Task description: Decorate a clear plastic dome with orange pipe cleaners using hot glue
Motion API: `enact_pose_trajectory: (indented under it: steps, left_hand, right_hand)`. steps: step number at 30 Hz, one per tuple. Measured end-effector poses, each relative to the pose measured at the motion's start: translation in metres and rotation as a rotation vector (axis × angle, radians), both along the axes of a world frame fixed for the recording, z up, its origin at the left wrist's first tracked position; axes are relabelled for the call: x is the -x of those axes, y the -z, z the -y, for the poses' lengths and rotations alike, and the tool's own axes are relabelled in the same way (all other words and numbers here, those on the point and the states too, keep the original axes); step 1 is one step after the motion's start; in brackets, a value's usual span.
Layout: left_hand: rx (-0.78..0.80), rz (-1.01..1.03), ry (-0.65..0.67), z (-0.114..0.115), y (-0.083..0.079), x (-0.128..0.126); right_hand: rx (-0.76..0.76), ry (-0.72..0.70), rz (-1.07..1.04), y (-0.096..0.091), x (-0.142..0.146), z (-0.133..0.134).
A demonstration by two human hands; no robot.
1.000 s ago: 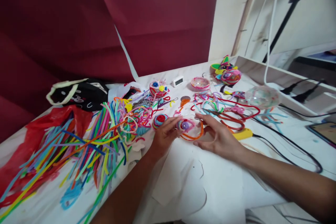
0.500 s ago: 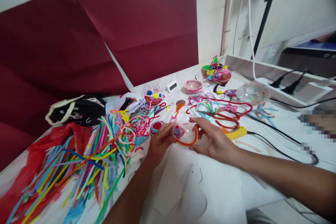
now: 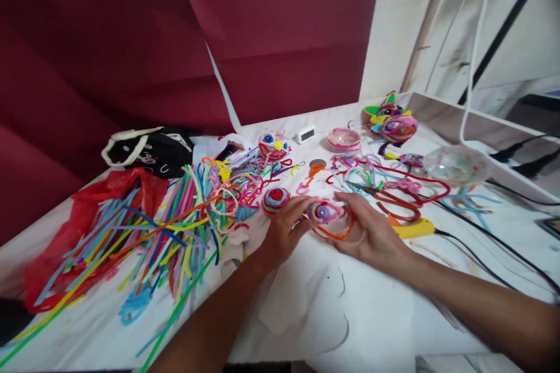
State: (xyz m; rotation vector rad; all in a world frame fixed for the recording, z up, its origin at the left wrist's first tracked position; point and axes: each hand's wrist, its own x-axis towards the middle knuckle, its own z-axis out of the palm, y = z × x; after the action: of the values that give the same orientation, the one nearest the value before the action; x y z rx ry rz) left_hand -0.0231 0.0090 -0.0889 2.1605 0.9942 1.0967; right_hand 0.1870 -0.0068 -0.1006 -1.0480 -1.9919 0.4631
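Note:
My left hand (image 3: pixel 283 234) is closed on a pink eye-shaped piece (image 3: pixel 324 211) with a purple centre, its fingertips at the left corner. My right hand (image 3: pixel 376 236) grips a clear plastic shell from the right, with an orange pipe cleaner (image 3: pixel 336 238) curving along its edge. The eye piece sits against the front of the shell; whether it is fixed there I cannot tell. Just left of my hands lies a red and blue coiled ball (image 3: pixel 276 199). Scissors (image 3: pixel 396 201) with orange handles and a yellow glue gun (image 3: pixel 415 228) lie beyond my right hand.
Many coloured pipe cleaners (image 3: pixel 175 233) spread over the left side, partly on a red plastic bag (image 3: pixel 56 262). Behind stand a decorated ball (image 3: pixel 273 147), a small digital clock (image 3: pixel 305 135), a clear bowl (image 3: pixel 344 140) and a colourful figure (image 3: pixel 391 122). A larger clear shell (image 3: pixel 457 164) sits near cables.
The eye piece has turned to face the camera more fully and now covers more of the shell. Both hands keep their hold. The camera view has swung left, shifting the scene rightward.

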Motion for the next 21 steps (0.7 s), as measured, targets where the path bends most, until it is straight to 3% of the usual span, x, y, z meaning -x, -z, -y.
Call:
enact_pose_trajectory:
  steps: [12,21]
  left_hand:
    - [0.049,0.01,0.002,0.0044,-0.0077,-0.0037]
    - [0.031,0.052,-0.005,0.0067,-0.0027,-0.0049]
  right_hand:
    - [0.128,-0.006,-0.021,0.003,-0.0005,0.0019]
    - [0.142,-0.007,-0.009,0.0058,0.0006,0.0017]
